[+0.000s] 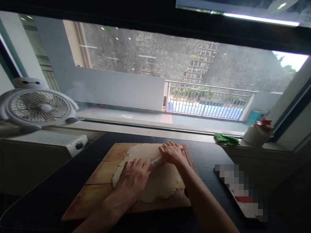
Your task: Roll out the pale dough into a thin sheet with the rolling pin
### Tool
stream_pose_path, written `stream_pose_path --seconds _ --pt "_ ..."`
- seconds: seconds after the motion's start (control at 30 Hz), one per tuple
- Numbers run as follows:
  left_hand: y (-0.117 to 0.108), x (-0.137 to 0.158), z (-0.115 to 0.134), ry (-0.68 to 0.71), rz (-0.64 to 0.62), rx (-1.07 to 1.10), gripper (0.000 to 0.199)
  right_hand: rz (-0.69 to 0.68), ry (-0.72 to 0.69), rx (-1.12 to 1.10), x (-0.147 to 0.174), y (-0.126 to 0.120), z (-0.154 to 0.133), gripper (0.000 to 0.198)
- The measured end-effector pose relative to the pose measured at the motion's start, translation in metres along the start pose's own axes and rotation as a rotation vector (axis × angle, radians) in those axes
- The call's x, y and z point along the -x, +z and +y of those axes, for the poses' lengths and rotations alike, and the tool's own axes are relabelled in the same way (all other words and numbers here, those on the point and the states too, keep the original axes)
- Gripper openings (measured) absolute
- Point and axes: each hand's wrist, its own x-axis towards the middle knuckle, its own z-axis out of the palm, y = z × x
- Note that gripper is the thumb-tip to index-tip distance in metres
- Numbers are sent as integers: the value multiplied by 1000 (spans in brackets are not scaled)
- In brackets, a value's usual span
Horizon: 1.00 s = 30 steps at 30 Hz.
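A wide, thin sheet of pale dough (160, 184) with ragged edges lies over much of a wooden cutting board (97, 174). Across the dough, at a slant, runs a light-coloured rolling pin (157, 161); only its middle shows between my hands. My left hand (136, 174) is closed over its near left end, fingers pointing forward. On the far right end rests my right hand (171, 152), its fingers bent over the pin near the board's right edge. Both palms face down and hide the pin's ends.
The board stands on a dark table (60, 174). To the right lies a blurred, flat item (240, 194). A green cloth (225, 139) and a white pot (255, 136) sit on the windowsill. At left, a white fan (43, 106) stands above a white box-shaped appliance (46, 145).
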Motion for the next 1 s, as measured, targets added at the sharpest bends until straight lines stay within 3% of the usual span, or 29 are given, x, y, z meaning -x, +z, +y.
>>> stream_pose_path --seconds 0.17,0.27,0.33,0.43,0.57,0.67,0.77,0.93,1.0 --pt "-10 21 26 110 8 89 34 145 84 25 108 13 26 55" --pt "-14 22 31 133 5 100 30 176 117 11 130 17 29 60" --pt "-11 16 26 121 5 83 29 159 140 -24 114 16 27 63" --pt "-1 3 10 83 19 43 28 146 154 -67 60 11 19 62" --pt "8 -14 -13 48 30 -2 27 121 145 -97 -8 5 7 43" --pt "8 -14 -17 58 29 -4 26 137 127 -101 -15 5 5 38" --pt "4 -3 -9 101 36 24 27 151 89 -99 25 7 12 44" --pt "-3 19 14 172 44 91 28 145 65 -73 126 10 29 55" --pt "-3 19 18 180 49 88 27 120 63 -58 145 8 32 57"
